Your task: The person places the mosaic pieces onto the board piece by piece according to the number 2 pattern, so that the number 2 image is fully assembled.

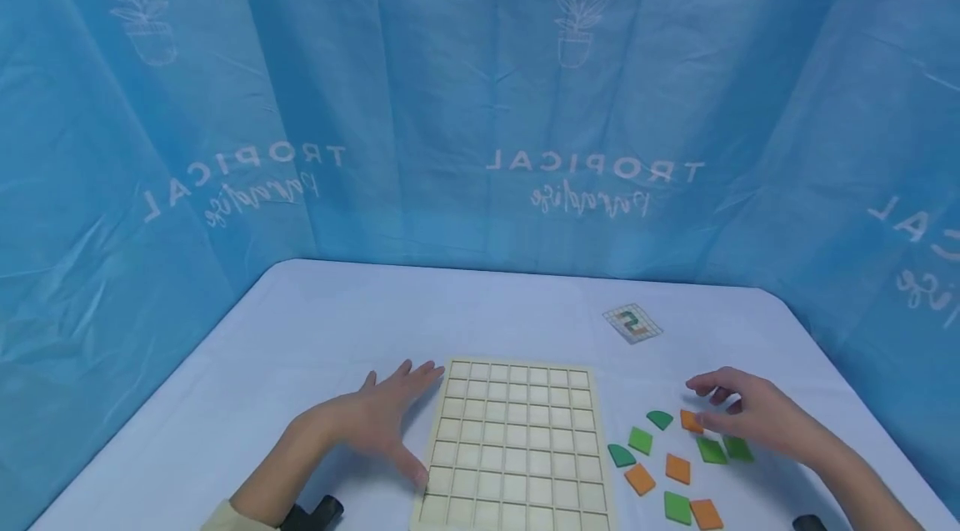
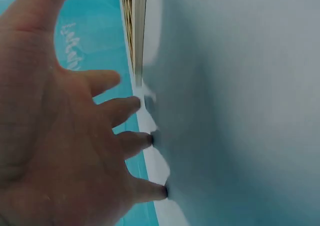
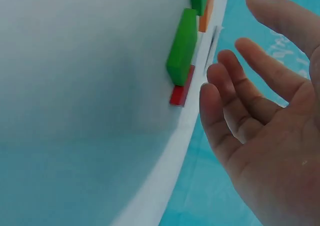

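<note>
My left hand (image 1: pixel 378 418) is spread wide at the left edge of a pale grid board (image 1: pixel 517 435), its thumb near the board's side. In the left wrist view the fingers are straight and the board's edge (image 2: pixel 140 35) stands beyond them. On the right, my right hand (image 1: pixel 753 410) hovers over loose tiles with its fingers loosely bent, holding nothing. Closest to its thumb is an orange square tile (image 1: pixel 690 421). Two green square tiles (image 1: pixel 712 451) lie just under the hand. The right wrist view shows a green tile (image 3: pixel 182 48) and a red piece (image 3: pixel 182 88) beyond the palm.
More orange tiles (image 1: pixel 678 468), green square tiles (image 1: pixel 677 508) and dark green quarter-round tiles (image 1: pixel 660 419) lie scattered right of the board. A pattern card (image 1: pixel 633 323) rests farther back on the white table (image 1: pixel 360 306). Blue curtains (image 1: pixel 450 97) surround the table.
</note>
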A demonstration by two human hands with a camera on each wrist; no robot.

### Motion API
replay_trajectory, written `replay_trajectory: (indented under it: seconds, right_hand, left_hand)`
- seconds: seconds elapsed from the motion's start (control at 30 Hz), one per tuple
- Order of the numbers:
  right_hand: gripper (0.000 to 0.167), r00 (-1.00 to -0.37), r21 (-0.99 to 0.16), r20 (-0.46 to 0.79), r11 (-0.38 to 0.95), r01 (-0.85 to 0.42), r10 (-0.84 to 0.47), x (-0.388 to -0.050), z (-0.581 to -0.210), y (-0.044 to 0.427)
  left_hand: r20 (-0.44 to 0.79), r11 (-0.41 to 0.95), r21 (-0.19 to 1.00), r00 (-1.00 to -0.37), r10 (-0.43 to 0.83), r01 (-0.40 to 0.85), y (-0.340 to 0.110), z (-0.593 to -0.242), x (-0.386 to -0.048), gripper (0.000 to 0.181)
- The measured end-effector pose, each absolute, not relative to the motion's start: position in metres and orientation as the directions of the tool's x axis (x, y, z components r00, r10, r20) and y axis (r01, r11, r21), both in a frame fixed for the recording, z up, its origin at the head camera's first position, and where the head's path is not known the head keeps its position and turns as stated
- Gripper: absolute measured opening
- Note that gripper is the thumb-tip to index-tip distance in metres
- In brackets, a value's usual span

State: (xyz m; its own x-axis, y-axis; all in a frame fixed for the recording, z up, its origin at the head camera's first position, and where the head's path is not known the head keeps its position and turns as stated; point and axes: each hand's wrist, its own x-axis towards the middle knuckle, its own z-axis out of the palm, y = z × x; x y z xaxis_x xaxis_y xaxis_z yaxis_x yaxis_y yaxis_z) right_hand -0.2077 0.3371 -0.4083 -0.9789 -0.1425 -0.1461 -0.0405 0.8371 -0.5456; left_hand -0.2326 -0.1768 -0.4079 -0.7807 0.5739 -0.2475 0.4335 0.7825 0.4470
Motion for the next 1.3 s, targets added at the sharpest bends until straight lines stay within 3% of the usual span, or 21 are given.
replay_trajectory:
  seconds: [0.2,0.5,1.3]
  right_hand:
    - [0.049,-0.973,-0.544,-0.153,0.837,-0.065,-0.175,-0.205,-0.413,0.334]
    - [0.036,-0.94,-0.567,-0.117,0.799,-0.202,-0.321,-0.205,-0.416,0.336]
    - [0.032,-0.963,-0.551,-0.106,0.821,-0.149,-0.246,-0.214,-0.415,0.321]
  left_hand:
    - [-0.277,0.794,0.387,-0.762,0.585,0.468,-0.175,-0.41,-0.224,0.13]
    - [-0.277,0.819,0.326,-0.781,0.56,0.472,-0.171,-0.41,-0.222,0.136]
    - [-0.296,0.81,0.353,-0.765,0.572,0.468,-0.172,-0.411,-0.219,0.132]
